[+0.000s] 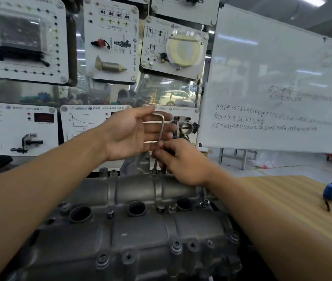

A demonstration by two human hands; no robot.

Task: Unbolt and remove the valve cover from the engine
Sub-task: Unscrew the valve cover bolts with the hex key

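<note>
The grey cast valve cover [132, 230] fills the lower middle of the view, with three round plug holes and several bolts along its edges. An L-shaped hex key [162, 126] stands upright over a bolt [154, 171] on the cover's far edge. My left hand [132, 132] is spread, palm facing me, with its fingers around the key's short upper arm. My right hand [181, 161] pinches the lower part of the key's shaft just above the bolt.
A wooden bench top [294, 199] lies to the right with a small blue object [331, 192] on it. Behind the engine stand white display panels [108, 39] with car parts, and a whiteboard [278, 88] at the right.
</note>
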